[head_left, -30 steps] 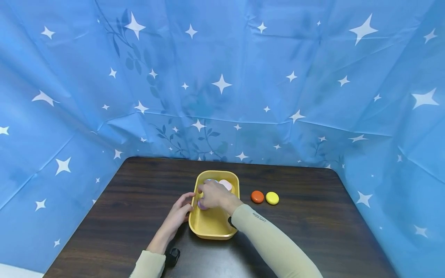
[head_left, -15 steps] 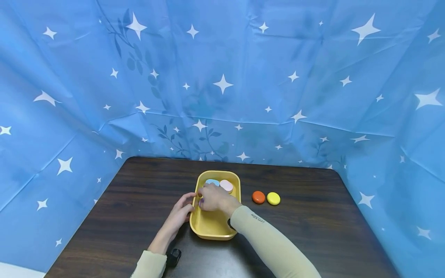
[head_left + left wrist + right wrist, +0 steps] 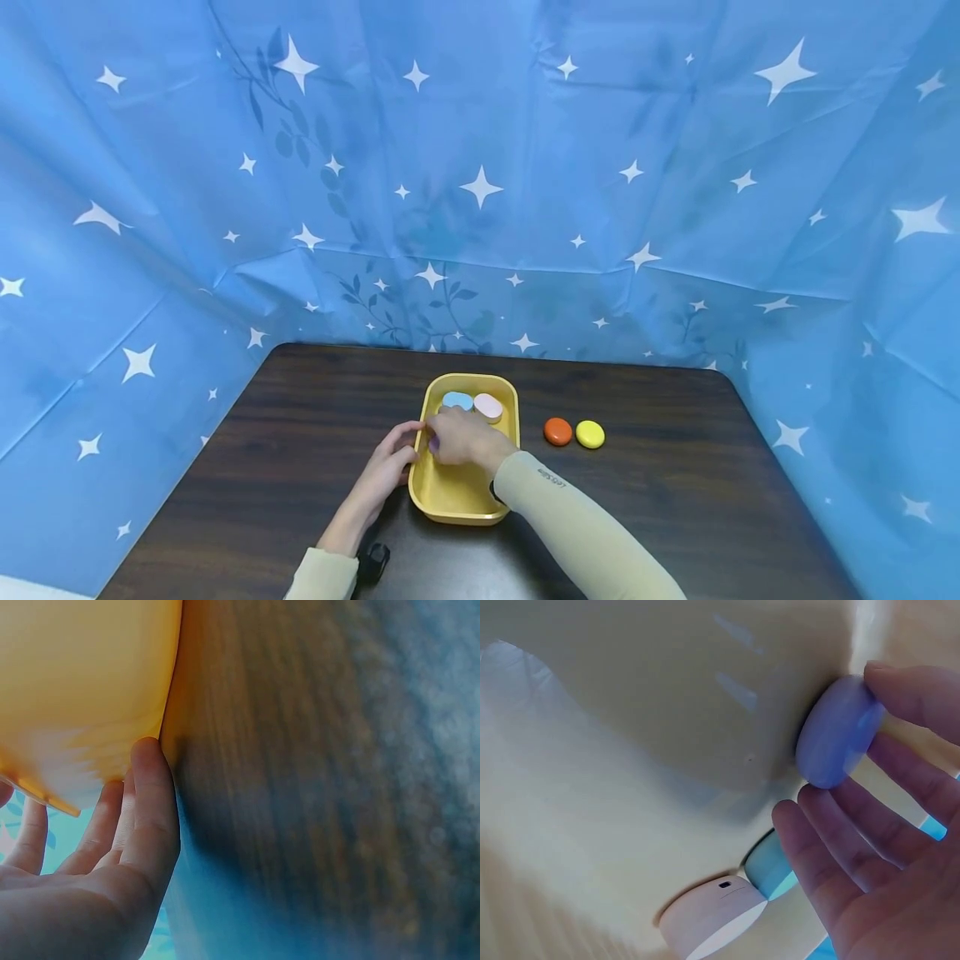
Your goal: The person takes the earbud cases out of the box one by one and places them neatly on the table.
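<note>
Inside the yellow tray [image 3: 450, 493], my right hand [image 3: 467, 439] pinches a smooth purple oval disc [image 3: 836, 735] between thumb and fingertips, near the left wall. In the right wrist view the disc stands tilted on edge; in the head view the hand mostly covers it. My left hand [image 3: 381, 471] touches the tray's left side, its fingers [image 3: 154, 795] fairly straight against the outer wall. At the far end of the tray lie a light blue oval piece [image 3: 457, 402] and a pale pink oval piece [image 3: 488, 407], side by side. The pink one shows a small dark slot.
On the dark wooden table [image 3: 675, 500], right of the tray, an orange disc [image 3: 557, 432] and a yellow disc [image 3: 590, 434] lie close together. A blue star-patterned curtain [image 3: 480, 233] hangs behind and along the sides.
My right hand has drawn slightly nearer within the tray, leaving the blue and pink pieces more exposed. The left hand keeps its place at the tray's side. The head view has shifted slightly.
</note>
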